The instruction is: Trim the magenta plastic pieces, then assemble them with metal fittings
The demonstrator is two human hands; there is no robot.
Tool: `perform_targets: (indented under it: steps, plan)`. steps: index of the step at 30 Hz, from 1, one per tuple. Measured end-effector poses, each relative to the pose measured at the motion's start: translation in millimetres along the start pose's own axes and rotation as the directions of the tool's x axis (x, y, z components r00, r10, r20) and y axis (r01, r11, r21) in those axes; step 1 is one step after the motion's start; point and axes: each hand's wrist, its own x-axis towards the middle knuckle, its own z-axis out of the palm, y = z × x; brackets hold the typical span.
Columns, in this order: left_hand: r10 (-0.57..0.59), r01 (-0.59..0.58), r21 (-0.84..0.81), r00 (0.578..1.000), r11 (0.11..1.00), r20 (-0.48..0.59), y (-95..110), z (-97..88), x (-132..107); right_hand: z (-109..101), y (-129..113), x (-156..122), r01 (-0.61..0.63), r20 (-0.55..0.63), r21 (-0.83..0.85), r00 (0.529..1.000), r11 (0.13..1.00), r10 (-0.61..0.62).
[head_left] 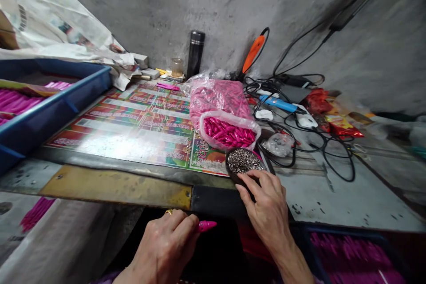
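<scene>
My left hand [164, 239] is closed around a glossy magenta piece [207, 226], and only its pointed end sticks out past the fingers, to the right. A yellow ring shows on one finger. At the table's front edge, my right hand [266, 195] bends over the near rim of a dark oval dish [229, 169]. Its thumb and forefinger tips come together there; whether something small is between them I cannot make out. Many small shiny metal parts [244, 159] fill the dish. Right behind stands an open white bag [256, 129] with magenta pointed pieces [229, 132].
A larger clear bag of pink pieces [216, 97] lies behind. Blue crates [89, 77] with magenta sticks stand left and lower right [359, 253]. Tangled black cables [324, 142], a blue tool [281, 104] and wrappers lie right. A black flask [195, 55] stands by the wall.
</scene>
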Motion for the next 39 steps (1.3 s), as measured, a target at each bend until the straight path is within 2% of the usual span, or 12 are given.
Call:
perform_targets:
  steps: [3,9,17,22,26,30,35,39]
  plan:
    - [-0.01,0.01,-0.001,1.0,1.0,-0.002,1.8,-0.3,-0.5,-0.7,-1.3,-0.6,0.001,-0.019,0.039,1.0,0.999,0.0]
    - [0.001,-0.001,-0.002,1.0,1.0,0.007,5.4,-5.1,2.6,-0.6,-2.3,-1.1,-0.07,-0.05,0.242,0.995,0.968,0.084]
    - [0.009,-0.009,0.027,1.0,1.0,-0.01,11.6,-13.5,6.9,-0.9,-0.6,1.4,-0.104,-0.064,0.332,0.989,0.937,0.133]
    - [0.024,-0.024,0.005,0.999,1.0,0.027,13.3,-20.8,7.6,-4.2,-1.0,-0.7,-0.067,-0.107,0.365,0.988,0.928,0.113]
    - [-0.072,0.075,-0.027,0.993,0.997,0.091,15.4,-22.6,5.1,-16.5,-18.9,-4.9,-0.031,-0.09,0.419,0.993,0.907,0.076]
    - [-0.153,0.167,-0.073,0.974,0.983,0.17,18.4,-26.2,5.9,-31.5,-49.7,-12.0,-0.012,0.003,0.561,1.0,0.828,0.013]
    - [-0.186,0.205,-0.086,0.963,0.975,0.196,21.3,-31.5,8.3,-40.2,-77.5,-22.0,0.016,0.057,0.669,0.996,0.743,-0.072]
    - [-0.195,0.218,-0.08,0.954,0.973,0.229,23.3,-32.5,6.1,-38.1,-84.7,-24.4,0.082,0.019,0.664,0.992,0.743,-0.127]
